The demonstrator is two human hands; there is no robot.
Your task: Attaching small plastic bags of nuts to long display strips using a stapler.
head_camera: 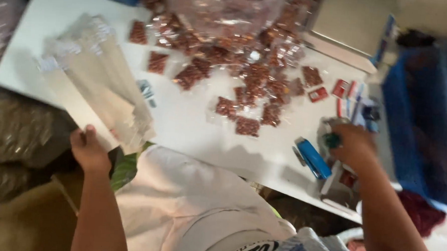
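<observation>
Small packets (247,125) of reddish goods litter a white bench (193,124). Left hand (88,151) pinches a stack of clear bags (97,80); right hand (353,146), grip unclear, rests beside a blue stapler (313,158).

Stack of clear empty plastic bags (97,85), fanned out, tilted w/ near end over white table edge.

The left hand (89,152) is raised at the end of a bare forearm that rises straight from the lower edge, thumb up, fingers curled in a pinching grip. The right hand (352,146) reaches forward, back upward, fingers bent down and hidden.
</observation>
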